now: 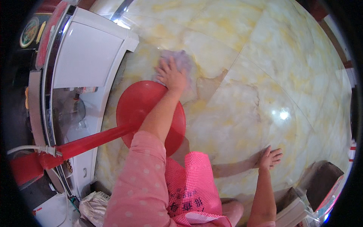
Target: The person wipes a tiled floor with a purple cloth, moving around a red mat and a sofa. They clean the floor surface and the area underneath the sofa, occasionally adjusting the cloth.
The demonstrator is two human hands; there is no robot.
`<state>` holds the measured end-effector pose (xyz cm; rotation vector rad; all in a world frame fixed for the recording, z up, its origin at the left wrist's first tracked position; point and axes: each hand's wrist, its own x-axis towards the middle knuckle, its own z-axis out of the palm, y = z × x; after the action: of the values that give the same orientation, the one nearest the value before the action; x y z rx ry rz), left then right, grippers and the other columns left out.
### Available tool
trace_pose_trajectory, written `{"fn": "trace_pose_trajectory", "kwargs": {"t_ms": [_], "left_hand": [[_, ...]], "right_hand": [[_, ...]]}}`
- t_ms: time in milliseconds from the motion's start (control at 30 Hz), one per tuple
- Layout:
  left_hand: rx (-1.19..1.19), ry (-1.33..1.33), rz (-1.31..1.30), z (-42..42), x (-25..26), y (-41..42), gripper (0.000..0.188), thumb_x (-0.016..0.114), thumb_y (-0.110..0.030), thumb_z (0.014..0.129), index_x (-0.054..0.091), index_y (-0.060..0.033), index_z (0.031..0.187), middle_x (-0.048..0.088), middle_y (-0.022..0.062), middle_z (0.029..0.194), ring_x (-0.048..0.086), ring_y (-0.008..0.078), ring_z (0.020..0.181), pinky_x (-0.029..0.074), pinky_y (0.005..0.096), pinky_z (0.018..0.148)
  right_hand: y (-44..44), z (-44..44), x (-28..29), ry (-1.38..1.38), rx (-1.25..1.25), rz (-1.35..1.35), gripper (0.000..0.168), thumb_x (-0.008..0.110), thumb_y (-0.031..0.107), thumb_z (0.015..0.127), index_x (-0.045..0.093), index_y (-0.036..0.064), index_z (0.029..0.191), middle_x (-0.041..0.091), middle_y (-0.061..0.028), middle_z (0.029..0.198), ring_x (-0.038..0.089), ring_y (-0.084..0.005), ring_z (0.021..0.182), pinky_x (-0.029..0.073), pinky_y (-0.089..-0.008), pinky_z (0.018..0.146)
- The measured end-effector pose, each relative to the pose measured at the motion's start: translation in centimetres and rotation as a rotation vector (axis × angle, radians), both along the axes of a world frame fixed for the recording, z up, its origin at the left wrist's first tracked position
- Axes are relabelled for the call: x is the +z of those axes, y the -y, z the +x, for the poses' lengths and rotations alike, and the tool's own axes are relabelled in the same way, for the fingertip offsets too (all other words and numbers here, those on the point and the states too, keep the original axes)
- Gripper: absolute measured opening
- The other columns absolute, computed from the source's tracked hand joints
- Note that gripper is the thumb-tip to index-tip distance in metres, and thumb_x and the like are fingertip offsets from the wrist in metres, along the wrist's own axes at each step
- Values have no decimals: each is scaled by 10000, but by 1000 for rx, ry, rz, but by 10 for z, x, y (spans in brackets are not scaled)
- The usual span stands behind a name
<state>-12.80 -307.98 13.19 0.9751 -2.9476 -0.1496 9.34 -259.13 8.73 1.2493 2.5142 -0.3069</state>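
Note:
My left hand (171, 76) lies flat, fingers spread, on a purplish-grey cloth (181, 59) on the marbled floor (241, 107). The cloth is blurred and partly hidden under the palm. My left forearm crosses over the round red base (144, 98) of a stand, whose red pole (96, 142) rises to the left. At the lower right, my right hand (270, 159) is empty with its fingers apart; its shadow falls on the floor, and whether it touches the floor cannot be told. A pink checked apron (198, 181) bearing writing covers my lap.
A white cabinet (88, 54) with an open shelf holding glassware stands on the left. A white cord (34, 147) is tied around the pole. A bundle of whitish fabric (95, 205) lies at the lower left. Boxes (323, 181) stand at the lower right.

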Motion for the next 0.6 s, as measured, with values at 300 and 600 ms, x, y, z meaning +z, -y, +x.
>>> {"fn": "trace_pose_trajectory", "kwargs": {"t_ms": [300,600], "left_hand": [[323,34,157,-75,27,-6,671,463,-558,876,260,-342,1478,102,224,1549,97,519,1383,95,697,1052],[-462,36,205,-124,28,-179,633,424,-565,886,309,-336,1465,105,191,1560,30,526,1392,40,698,1064]], "right_hand": [[2,2,0,3,61,4,895,295,742,868,15,197,1521,-64,-152,1576,-17,-469,1414,135,-702,1030],[27,-18,59,123,14,-184,969,439,677,858,-58,166,1513,-154,-188,1555,-144,-491,1393,38,-696,1050]]}}
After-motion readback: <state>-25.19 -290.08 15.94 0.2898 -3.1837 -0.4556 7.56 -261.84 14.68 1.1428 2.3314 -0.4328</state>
